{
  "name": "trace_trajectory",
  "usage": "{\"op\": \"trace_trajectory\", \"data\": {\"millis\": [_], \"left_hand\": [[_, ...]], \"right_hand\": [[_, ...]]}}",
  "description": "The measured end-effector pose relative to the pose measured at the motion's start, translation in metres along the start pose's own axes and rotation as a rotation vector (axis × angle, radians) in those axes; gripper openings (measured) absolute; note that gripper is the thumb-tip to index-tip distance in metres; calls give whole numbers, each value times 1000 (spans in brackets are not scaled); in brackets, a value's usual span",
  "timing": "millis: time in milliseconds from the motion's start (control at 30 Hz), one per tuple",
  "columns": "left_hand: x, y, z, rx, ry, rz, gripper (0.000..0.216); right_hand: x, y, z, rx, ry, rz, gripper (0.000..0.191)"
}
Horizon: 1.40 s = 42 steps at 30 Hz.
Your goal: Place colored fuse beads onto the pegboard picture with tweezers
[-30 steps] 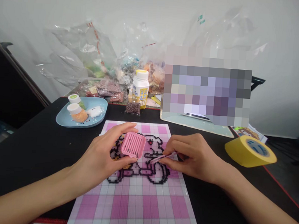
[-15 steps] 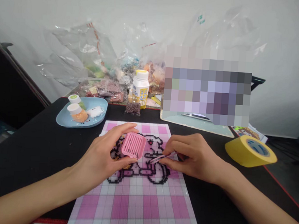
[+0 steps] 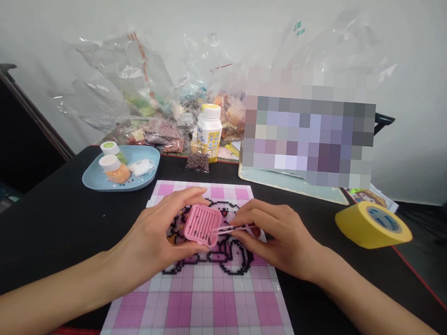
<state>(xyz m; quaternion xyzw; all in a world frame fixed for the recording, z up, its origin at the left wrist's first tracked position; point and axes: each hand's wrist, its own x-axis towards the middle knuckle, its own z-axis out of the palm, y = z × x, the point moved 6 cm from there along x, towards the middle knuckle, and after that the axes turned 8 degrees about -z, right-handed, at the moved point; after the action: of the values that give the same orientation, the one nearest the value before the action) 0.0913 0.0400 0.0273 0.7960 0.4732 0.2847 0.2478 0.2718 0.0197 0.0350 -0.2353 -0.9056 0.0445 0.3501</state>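
My left hand [image 3: 157,239] grips a small pink ridged bead tray [image 3: 201,224], tilted toward me, between thumb and fingers. My right hand [image 3: 276,237] pinches thin pink tweezers [image 3: 234,229], whose tips reach into the right edge of the tray. Both hands hover over a pink-and-white checked pegboard [image 3: 202,299] lying on the black table. A partly built figure outlined in black beads [image 3: 217,254] sits on the board under my hands, mostly hidden by them.
A blue dish [image 3: 96,179] holding small capped jars stands at the back left. Behind it are a white bottle [image 3: 209,131], a small heap of dark beads [image 3: 198,161] and clear bags of beads [image 3: 144,95]. A yellow tape roll [image 3: 372,225] lies at the right.
My right hand has moved left and lifted the tweezers from the beadwork up to the pink tray. My left hand has shifted the tray slightly right and lower.
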Motion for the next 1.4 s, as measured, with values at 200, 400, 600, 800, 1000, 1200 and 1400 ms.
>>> {"op": "trace_trajectory", "data": {"millis": [200,400,600,800,1000,1200,1400], "left_hand": [[0,0,0,0,9,6,65],[0,0,-1,5,8,4,64],[1,0,-1,17,6,-5,67],[2,1,-4,29,52,1,65],[2,0,-5,56,68,-7,59],[2,0,-5,49,71,3,64],[2,0,-5,54,73,1,64]], "right_hand": [[0,0,1,-21,-10,-4,8],[0,0,2,-23,-17,-8,8],[0,1,-5,-14,30,10,5],[-1,8,-13,66,-19,102,5],[-2,9,-13,44,-135,98,11],[-2,8,-9,40,-177,75,13],[-3,7,-7,25,-190,73,15]]}}
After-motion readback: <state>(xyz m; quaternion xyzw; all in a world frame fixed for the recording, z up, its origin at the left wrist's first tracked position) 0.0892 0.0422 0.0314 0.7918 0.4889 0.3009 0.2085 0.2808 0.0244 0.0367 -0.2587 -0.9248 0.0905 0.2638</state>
